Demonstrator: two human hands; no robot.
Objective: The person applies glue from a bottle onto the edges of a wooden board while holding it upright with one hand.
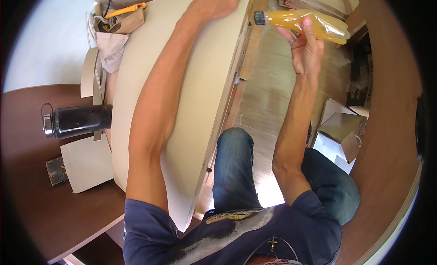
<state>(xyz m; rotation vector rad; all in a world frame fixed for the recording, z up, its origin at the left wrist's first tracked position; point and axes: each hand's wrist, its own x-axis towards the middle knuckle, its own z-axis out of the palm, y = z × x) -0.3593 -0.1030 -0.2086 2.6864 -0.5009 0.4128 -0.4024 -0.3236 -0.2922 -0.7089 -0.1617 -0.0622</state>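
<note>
In the head view, a brown table (32, 151) is carrying a black flask (82, 121) beside a large pale panel (200, 92). The left hand (216, 3) is resting at the panel's far end, its fingers too cropped to tell their spread. The right hand (307, 46) is gripping a yellow-filled plastic bottle (327, 28), holding it over the wooden floor (259, 101), dark cap (259, 17) pointing panelward.

You're in what looks like a woodworking space, whether workshop or house room is hard to tell: a broad pale panel (200, 87) runs along your left, a beige tool bag (110, 51) slouches far left, stacked boards (314, 2) sit far right, over wood-grain flooring (259, 101).
</note>
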